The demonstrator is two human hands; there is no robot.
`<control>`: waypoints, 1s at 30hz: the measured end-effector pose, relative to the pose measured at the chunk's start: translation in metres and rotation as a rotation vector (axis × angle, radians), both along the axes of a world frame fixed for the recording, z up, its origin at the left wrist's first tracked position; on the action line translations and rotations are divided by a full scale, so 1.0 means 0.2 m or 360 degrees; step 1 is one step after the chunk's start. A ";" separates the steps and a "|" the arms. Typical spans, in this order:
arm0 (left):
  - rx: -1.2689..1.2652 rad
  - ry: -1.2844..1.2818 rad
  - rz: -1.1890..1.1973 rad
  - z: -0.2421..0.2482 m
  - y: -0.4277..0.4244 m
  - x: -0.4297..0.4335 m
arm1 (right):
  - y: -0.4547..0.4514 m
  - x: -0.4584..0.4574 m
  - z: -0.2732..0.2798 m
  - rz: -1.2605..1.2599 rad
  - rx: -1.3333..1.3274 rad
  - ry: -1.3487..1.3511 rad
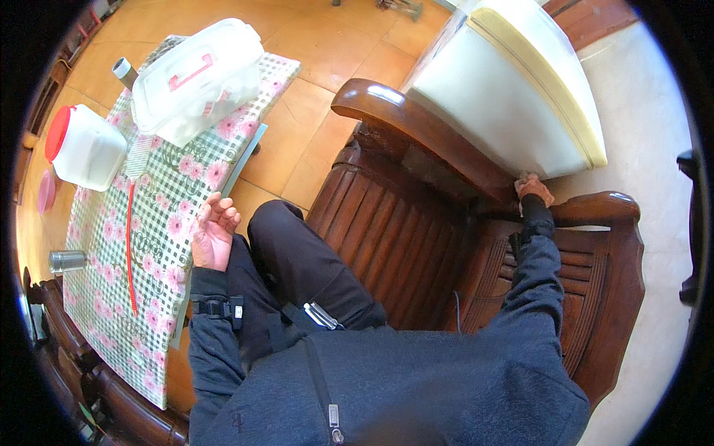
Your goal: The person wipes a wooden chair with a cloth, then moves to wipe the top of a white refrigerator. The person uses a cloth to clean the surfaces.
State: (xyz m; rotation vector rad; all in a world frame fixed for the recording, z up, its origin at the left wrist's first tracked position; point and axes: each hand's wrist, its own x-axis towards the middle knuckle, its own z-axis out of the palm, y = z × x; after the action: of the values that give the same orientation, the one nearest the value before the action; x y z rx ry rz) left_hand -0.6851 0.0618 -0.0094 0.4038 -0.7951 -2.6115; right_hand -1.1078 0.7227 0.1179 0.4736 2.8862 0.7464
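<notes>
My left hand [213, 231] rests palm up with curled fingers at the near edge of a table covered with a checked, flowered tablecloth [173, 223]; nothing is in it. My right hand [534, 189] reaches out to the back corner of a dark wooden bench [385, 223], where its armrest meets the backrest, close beside a large white box-like thing with a yellowish edge [491, 95]. Whether its fingers hold something there cannot be told. On the cloth, left of my left hand, lies a red-handled fly swatter [130, 234].
A translucent lidded plastic box [195, 83], a white jar with a red lid [89, 148] and a metal cup [67, 261] stand on the table. A pink bowl [46, 191] is at the far left. The bench's curved armrest [424, 128] rises ahead of the seat.
</notes>
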 end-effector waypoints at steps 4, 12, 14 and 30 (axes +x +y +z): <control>-0.0052 -0.0026 -0.0019 0.00 -0.02 0.00 | 0.02 -0.08 0.09 -0.0107 -0.0098 -0.0234; -0.0022 -0.0015 -0.0028 -0.01 -0.04 -0.02 | 0.03 -0.12 0.07 -0.0073 -0.0059 -0.0411; 0.0000 -0.0009 -0.0025 -0.01 -0.04 -0.01 | 0.04 -0.09 0.03 -0.0096 -0.0245 -0.0108; -0.0056 -0.0116 -0.0157 -0.02 0.01 -0.16 | -0.38 0.34 -0.34 0.0792 -0.0057 0.0608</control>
State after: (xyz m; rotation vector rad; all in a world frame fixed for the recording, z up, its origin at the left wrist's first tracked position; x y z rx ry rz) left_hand -0.7162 0.0639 -0.0140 0.4630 -0.9051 -2.6828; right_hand -1.0403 0.6474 0.0494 -0.1400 3.4222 0.7237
